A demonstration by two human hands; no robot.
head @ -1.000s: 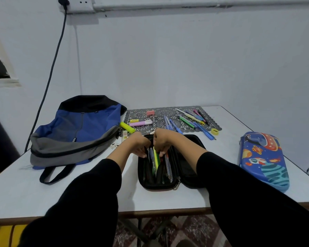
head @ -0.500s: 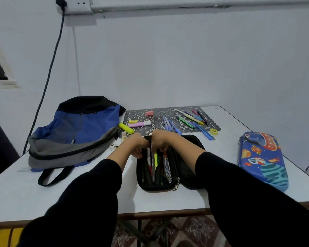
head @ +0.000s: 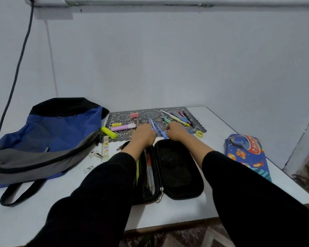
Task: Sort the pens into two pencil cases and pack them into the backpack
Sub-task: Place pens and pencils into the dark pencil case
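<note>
The left hand (head: 144, 134) and right hand (head: 176, 131) flanked the blue pens (head: 156, 128) on the patterned mat (head: 150, 114), likely to gather them; whether either gripped one could not be told. The black pencil case (head: 178, 168) lay open just nearer, ready; the backpack (head: 61, 132) sat left.

Open pencil case (head: 178, 168) is lying on the counter (head: 216, 122). Backpack (head: 52, 139) is lying at its 9 o'clock, closed pencil case (head: 246, 154) at 3 o'clock, mat (head: 125, 118) at 12 o'clock; loose pens (head: 178, 115) are lying on mat.

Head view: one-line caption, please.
Left hand and right hand reach past open black pencil case for blue pens on the mat.
</note>
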